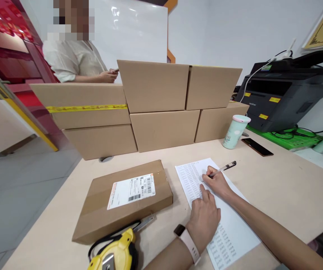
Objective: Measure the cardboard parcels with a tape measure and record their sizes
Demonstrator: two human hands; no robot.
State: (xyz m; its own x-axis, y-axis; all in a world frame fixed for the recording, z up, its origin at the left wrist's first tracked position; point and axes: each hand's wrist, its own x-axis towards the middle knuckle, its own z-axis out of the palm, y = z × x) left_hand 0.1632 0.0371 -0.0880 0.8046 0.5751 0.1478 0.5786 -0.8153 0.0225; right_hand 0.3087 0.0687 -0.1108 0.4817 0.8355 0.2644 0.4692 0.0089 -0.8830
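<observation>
A printed sheet [229,221] with columns of small text lies on the table. My right hand [217,183] grips a pen [230,165], its tip side down at the paper's upper part. Just below and to the left, my left hand [205,215] rests on the same sheet, index finger stretched out at the text, the other fingers partly bent, with nothing held. Left of the sheet lies a flat cardboard parcel [99,202] with a white shipping label [132,190]. A yellow tape measure [119,251] is in front of it, cut off by the lower edge.
Stacked cardboard boxes [164,129] line the table's back edge. A mint green cup [234,133] and a dark phone [257,147] stand and lie at right. Beyond them, a black printer [279,97] sits on a green base. Behind the boxes, a person [77,60] holds a phone.
</observation>
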